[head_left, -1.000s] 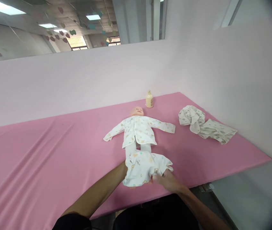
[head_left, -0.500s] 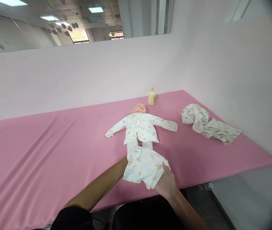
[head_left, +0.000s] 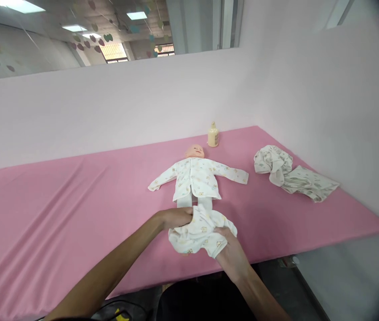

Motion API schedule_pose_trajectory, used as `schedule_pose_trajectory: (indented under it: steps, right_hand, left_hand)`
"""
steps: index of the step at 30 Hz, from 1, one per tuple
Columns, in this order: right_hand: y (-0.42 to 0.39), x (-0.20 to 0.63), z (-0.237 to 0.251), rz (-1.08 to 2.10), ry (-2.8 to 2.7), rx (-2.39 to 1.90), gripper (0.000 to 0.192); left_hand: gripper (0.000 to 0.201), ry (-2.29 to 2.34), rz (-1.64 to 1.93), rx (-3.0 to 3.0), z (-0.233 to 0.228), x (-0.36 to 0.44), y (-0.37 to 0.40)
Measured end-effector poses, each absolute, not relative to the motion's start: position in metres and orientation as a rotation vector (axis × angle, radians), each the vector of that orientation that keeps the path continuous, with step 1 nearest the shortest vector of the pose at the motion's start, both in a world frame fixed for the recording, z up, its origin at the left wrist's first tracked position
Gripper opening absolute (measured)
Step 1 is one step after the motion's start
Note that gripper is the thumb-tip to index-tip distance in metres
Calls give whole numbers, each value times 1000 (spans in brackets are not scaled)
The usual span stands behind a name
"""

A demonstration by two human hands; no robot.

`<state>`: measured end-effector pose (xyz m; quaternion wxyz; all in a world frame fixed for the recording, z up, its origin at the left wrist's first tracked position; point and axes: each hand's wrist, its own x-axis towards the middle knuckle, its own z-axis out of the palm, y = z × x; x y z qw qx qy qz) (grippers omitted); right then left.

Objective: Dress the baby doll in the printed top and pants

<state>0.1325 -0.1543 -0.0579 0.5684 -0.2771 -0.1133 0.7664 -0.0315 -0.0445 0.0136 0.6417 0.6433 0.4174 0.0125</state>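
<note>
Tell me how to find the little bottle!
Look along the pink table to its far edge by the white wall. The doll lies there, and the bottle stands just beyond its head. It is the only hard, upright, cream-coloured thing there; everything else is cloth.

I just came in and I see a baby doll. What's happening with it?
A person is holding small white printed baby pants with both hands, left hand on top, right hand underneath, bunched up at the doll's feet. The doll lies face up on the pink table, wearing a matching top. A cream bottle stands behind its head, and crumpled cloths lie off to the right.
</note>
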Motion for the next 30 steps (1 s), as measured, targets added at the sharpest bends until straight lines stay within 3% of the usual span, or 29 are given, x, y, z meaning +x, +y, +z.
schedule_pose_trajectory:
  steps: [6,14,21,28,30]
  right_hand:
    - [-159,133,-50,1854,-155,-547,34]
    - [-153,118,-43,2000,-157,-568,42]
    - [-170,105,-36,1887,-149,-631,48]
    - [-193,94,-29,1808,-197,-736,52]
    - [-195,91,-28,1769,-211,-730,55]
  left_hand:
    - [37,1026,313,1562,40,-64,-77]
    - [25,1000,389,1905,34,-46,-114]
    - [40,1140,325,1533,19,-44,-71]
    - [39,1404,134,1794,6,3,-30]
    - [51,1466,119,1813,4,14,-29]
